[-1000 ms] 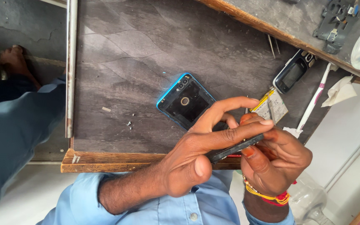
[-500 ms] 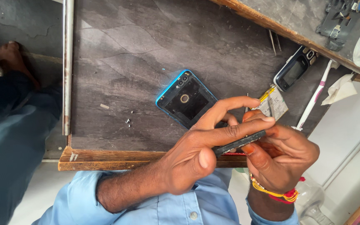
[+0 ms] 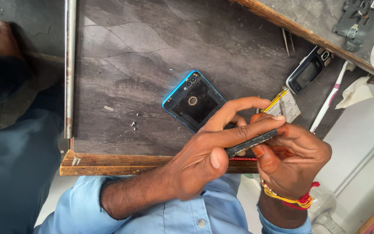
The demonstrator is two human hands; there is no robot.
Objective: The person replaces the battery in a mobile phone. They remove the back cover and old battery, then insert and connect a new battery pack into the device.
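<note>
**Colours on the bench**

Table top: dark grey-brown, streaked with pale wavy veins like slate. Front edge: raw orange-brown wood.

Opened phone: bright blue rim, black inside, a small brass-coloured ring at the centre.

Thin part between the hands: black, speckled along its edge.

Small battery: grey-white face, yellow strip on one side.

Keypad phone: black screen, silver frame.

Toothbrush: white handle with a pink band.

Crumpled tissue: white.

Shirt sleeves: light blue, with a pale button.

Wrist threads on the right hand: yellow and red.

Metal rod: dull silver, rust-flecked.
</note>
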